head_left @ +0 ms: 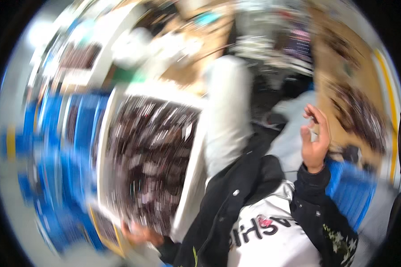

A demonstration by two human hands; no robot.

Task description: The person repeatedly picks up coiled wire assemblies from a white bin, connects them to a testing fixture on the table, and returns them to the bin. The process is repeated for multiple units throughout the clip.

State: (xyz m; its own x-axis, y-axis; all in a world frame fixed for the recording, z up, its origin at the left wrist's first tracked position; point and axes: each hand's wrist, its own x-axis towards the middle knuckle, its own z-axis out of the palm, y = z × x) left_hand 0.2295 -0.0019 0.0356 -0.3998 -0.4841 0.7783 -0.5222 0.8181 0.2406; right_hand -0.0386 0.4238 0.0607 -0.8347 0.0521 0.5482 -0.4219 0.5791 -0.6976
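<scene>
At my left stands a white bin (195,164) full of dark brown, glossy small pieces (151,155); motion blur hides their kind. My left hand (140,234) is at the bin's near end, by its rim. Its fingers are smeared, so I cannot make out whether they grip the edge. Raised over my right thigh, my right hand (315,142) has its fingers loosely bent and apart from the thumb, with nothing visible in it. A small white scrap (186,131) shows on the right part of the brown pieces.
Blue crates (58,178) are stacked beyond the bin on the left. A blue basket (351,191) stands at my right. More dark pieces (358,113) lie on a brown surface at the right. White bags (165,49) are ahead.
</scene>
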